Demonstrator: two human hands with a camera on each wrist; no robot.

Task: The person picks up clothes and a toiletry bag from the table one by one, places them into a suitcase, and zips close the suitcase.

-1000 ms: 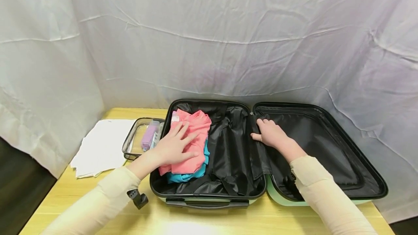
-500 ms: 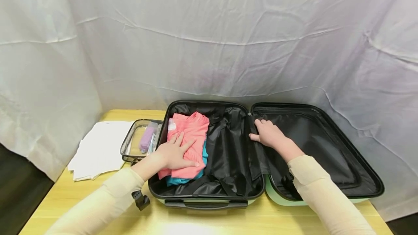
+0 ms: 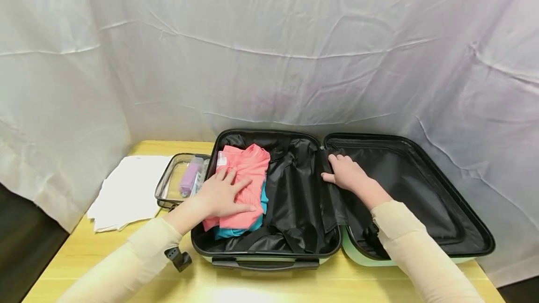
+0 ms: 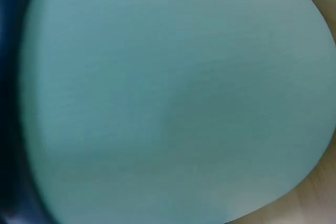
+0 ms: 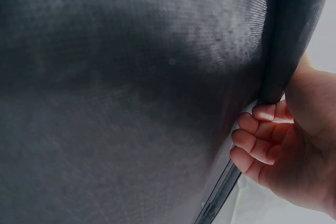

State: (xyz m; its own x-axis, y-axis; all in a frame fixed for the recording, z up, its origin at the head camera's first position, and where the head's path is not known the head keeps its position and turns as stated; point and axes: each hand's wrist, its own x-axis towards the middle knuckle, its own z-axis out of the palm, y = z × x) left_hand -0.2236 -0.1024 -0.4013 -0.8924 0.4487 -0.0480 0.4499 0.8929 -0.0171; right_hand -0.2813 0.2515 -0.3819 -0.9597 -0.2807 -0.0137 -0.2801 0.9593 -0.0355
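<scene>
The pink shirt (image 3: 253,172) lay folded in the left half of an open suitcase (image 3: 275,250), directly under the left hand (image 3: 222,196), its long axis running from the near edge to the far one, along the suitcase's left wall. The left hand rested flat on it, palm down and fingers spread, gripping nothing; the left wrist camera showed only the pale green outer shell and a strip of table, not the hand. A blue cloth (image 3: 229,233) stuck out beneath the shirt at its near end and right side. The right hand (image 3: 347,172) was farther off, across the hinge side, its fingers curled over the edge of a black flap (image 3: 337,209), which it appeared to hold; how firmly could not be told. Between shirt and flap stretched a wide band of bare black lining (image 3: 296,191), the most open room inside that half. To the left there was little space: the suitcase wall stood close by the shirt, with a clear case (image 3: 163,176) just outside it. At the near edge, the handle (image 3: 265,264) faced bare table (image 3: 202,279).
</scene>
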